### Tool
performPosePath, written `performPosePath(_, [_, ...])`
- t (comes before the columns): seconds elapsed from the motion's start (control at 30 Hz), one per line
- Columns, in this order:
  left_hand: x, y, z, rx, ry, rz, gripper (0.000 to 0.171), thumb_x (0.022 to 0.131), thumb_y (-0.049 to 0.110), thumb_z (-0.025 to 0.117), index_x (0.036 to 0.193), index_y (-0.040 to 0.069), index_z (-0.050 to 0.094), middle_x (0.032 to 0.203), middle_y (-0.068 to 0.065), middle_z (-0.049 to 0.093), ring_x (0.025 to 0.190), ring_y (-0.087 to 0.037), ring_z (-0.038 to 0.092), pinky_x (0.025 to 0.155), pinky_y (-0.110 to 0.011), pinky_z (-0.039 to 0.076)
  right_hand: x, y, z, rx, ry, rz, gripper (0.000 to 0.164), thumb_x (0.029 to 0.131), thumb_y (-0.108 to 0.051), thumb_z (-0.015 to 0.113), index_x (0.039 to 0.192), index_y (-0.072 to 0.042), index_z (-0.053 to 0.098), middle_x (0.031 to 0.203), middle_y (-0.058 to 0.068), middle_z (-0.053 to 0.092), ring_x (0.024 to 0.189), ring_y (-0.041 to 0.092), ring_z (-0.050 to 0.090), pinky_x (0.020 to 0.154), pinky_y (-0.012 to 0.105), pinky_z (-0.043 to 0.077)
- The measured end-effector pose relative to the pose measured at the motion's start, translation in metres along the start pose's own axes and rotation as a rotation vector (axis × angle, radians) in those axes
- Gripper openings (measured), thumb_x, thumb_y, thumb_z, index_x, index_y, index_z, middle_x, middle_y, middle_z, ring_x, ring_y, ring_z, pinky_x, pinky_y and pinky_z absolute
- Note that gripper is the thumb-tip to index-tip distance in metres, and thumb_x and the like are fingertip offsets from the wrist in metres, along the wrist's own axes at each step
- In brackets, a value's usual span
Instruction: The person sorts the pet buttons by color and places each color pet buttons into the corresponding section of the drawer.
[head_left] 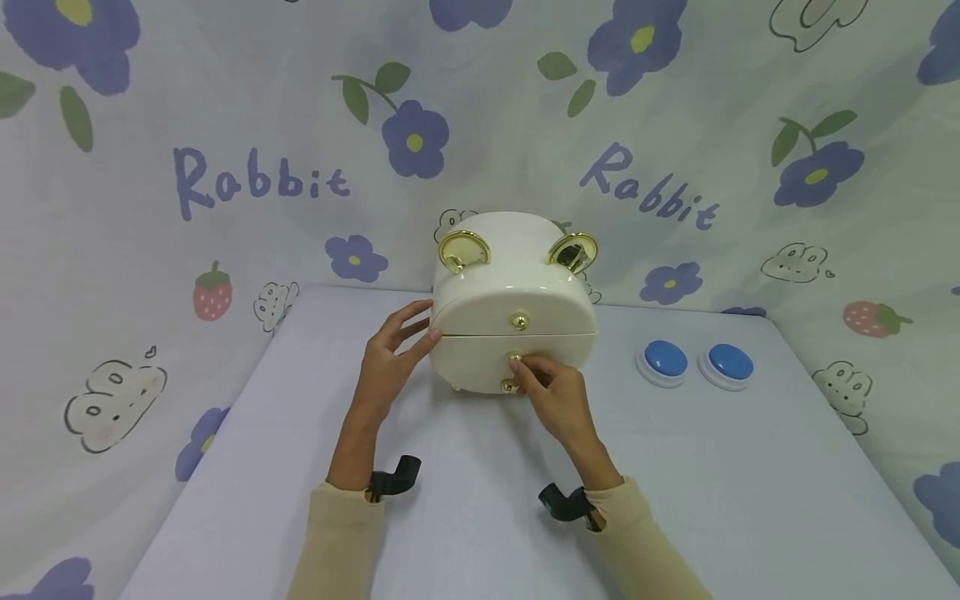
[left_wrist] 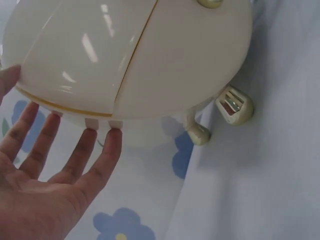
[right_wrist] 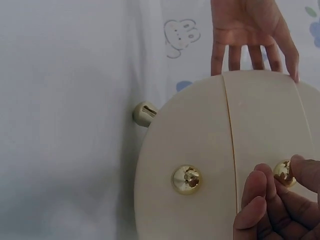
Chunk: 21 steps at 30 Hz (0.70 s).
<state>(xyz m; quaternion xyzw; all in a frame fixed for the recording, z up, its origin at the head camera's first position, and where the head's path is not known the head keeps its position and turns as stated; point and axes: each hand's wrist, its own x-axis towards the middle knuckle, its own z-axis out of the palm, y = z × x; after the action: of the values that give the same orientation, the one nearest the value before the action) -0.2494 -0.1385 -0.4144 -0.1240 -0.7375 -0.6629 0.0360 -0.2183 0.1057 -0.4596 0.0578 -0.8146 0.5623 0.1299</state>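
A cream jewelry box (head_left: pixel 525 242) with gold-rimmed ears, small feet and gold knobs stands at the back of the table. My right hand (head_left: pixel 558 400) pinches the middle gold knob (right_wrist: pixel 285 172) between thumb and fingers; the lower knob (right_wrist: pixel 186 179) stays free. Above, another gold knob (head_left: pixel 520 321) sits on the front of the lid section. With fingers spread and fairly straight, my left hand (head_left: pixel 386 358) touches the box's left side, its fingertips along the side (left_wrist: pixel 75 107) and its thumb at the front edge. The drawer seams show as thin lines, with no visible gap.
Two blue push buttons, a left one (head_left: pixel 665 358) and a right one (head_left: pixel 730 362), sit on white bases to the right of the box. Behind the white table (head_left: pixel 465 517) hangs a cloth (head_left: pixel 262 100) printed with flowers and rabbits, close to the box's back.
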Motion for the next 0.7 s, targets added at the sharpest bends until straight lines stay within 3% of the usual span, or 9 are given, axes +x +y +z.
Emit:
performPosePath(0.13, [0.000,-0.003,-0.002,0.039,-0.010,0.023,0.059,0.092,0.019,0.075,0.146,0.014,0.052,0.148,-0.003,0.046,0.136,-0.034,0.046,0.101,-0.053,0.046,-0.001,0.000,0.001,0.015,-0.001,0.002,0.020,0.094,-0.021,0.073,0.098,-0.002,0.076,0.078,0.005,0.070,0.072,0.035,0.069,0.057,0.027,0.052])
performPosePath(0.3, [0.000,-0.005,0.001,0.044,0.025,0.051,0.057,0.092,0.019,0.076,0.144,0.014,0.054,0.144,-0.004,0.050,0.132,-0.034,0.049,0.097,-0.051,0.049,-0.001,0.002,0.002,0.021,-0.012,-0.006,0.024,0.095,-0.027,0.072,0.100,-0.004,0.077,0.080,0.005,0.071,0.073,0.035,0.068,0.059,0.027,0.053])
performPosePath(0.57, [0.001,-0.005,0.003,0.041,0.040,0.044,0.056,0.091,0.021,0.076,0.143,0.015,0.056,0.143,-0.002,0.051,0.131,-0.033,0.050,0.096,-0.051,0.048,-0.006,0.018,0.002,-0.225,-0.093,0.070,0.019,0.092,-0.027,0.075,0.087,-0.010,0.080,0.072,-0.004,0.069,0.065,0.011,0.059,0.055,0.026,0.047])
performPosePath(0.7, [0.000,-0.004,0.002,0.036,0.032,0.034,0.056,0.092,0.021,0.076,0.143,0.015,0.055,0.144,-0.002,0.050,0.132,-0.032,0.050,0.097,-0.051,0.048,-0.009,0.031,0.009,-0.226,-0.109,0.092,0.024,0.094,-0.027,0.073,0.085,-0.005,0.079,0.070,-0.001,0.070,0.060,0.009,0.059,0.050,0.026,0.047])
